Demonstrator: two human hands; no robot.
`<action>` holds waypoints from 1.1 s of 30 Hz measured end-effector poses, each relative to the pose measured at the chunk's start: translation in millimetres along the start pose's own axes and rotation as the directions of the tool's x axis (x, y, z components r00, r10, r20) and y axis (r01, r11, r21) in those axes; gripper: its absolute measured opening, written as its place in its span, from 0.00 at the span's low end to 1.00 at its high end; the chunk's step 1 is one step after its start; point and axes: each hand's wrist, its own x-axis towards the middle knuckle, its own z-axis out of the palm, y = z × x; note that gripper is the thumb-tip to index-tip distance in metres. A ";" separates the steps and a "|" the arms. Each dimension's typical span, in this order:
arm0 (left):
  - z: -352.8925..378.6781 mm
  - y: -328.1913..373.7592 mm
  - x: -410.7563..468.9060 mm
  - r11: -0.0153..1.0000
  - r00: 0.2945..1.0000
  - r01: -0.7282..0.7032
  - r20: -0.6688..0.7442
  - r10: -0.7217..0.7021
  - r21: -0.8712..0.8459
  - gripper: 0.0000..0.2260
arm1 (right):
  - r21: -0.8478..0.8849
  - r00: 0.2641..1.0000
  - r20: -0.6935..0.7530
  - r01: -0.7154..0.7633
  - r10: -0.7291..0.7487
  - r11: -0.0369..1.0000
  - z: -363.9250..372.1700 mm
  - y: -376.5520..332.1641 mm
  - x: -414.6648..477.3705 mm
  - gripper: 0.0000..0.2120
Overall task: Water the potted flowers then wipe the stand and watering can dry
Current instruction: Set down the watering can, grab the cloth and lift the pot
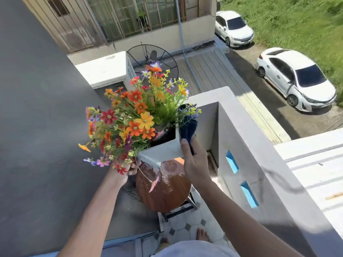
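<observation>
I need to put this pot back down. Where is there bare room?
The round brown wooden stand top beneath the white square flower pot is bare but wet. The balcony wall's flat grey ledge is also free. Flowers crowd the left hand; the right hand pins a blue cloth.

Two bare forearms, no sleeves in view on either arm. No watch, bracelet or rings seen on the left hand (128, 170) or the right hand (194, 164). Left hand mostly hidden, only some fingers (134, 168) show. Right hand seen from the back, thumb (185, 147) out to the side of its fingers; nail short and plain. Well below the fingers, at the bottom edge: a light grey-blue garment (194, 250), smooth fabric, no print visible; cannot tell if shirt or shorts. Just above it, bare feet (202, 235), toes showing, no footwear.
</observation>
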 end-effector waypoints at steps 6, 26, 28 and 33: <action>15.0 14.6 -5.5 0.996 0.994 0.072 0.077 -0.076 0.053 0.16 | -0.020 0.951 -0.288 0.113 -0.114 0.993 1.7 -0.8 20.5 0.09; 64.5 16.6 -30.5 0.989 0.989 0.150 -0.010 -0.151 -0.009 0.16 | -0.331 0.848 -0.456 0.117 -0.268 0.936 0.5 15.3 18.5 0.13; 72.6 19.0 -31.6 0.988 0.988 0.157 0.013 -0.157 -0.007 0.15 | -0.436 0.843 -0.400 0.170 -0.360 0.884 3.2 19.9 13.1 0.16; 87.3 25.6 -21.5 0.996 0.996 0.087 0.005 -0.087 -0.029 0.16 | -0.350 0.923 -0.113 0.310 -0.368 0.884 24.1 26.6 -7.8 0.15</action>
